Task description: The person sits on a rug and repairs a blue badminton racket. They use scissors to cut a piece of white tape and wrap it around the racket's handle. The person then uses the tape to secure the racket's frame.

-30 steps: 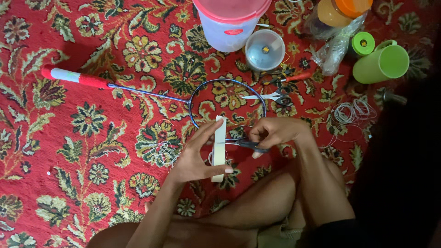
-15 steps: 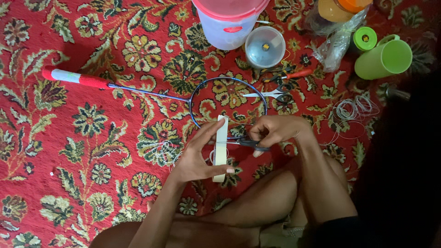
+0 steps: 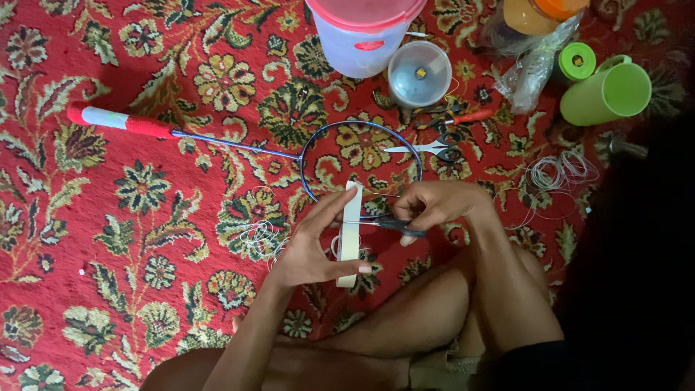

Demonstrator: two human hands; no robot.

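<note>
Carpet: red, floral-patterned, covers the floor; carries every item listed.

Racket frame: unstrung, dark blue hoop, thin shaft running left to a red-and-white grip. Lies flat at centre, its near rim just under the hands.

Tub: translucent, pink lid, far centre. Round clear container just right of it.

Green cup: on its side, far right; small green lidded pot beside it.

Flat white strip: long, narrow, pale, plain-faced, held upright in view. Left hand is clamped on it, thumb at the near end, fingers spread up its left edge. Against the views a second earlier it sits in the same grip and place; little has shifted.

Dark-handled tool: right hand is closed round it, tip touching the strip's right edge. Exact kind cannot be told.

Scissors: lying inside the hoop, far of the right hand.

Loose string coil: pale, right of the hands.
</note>
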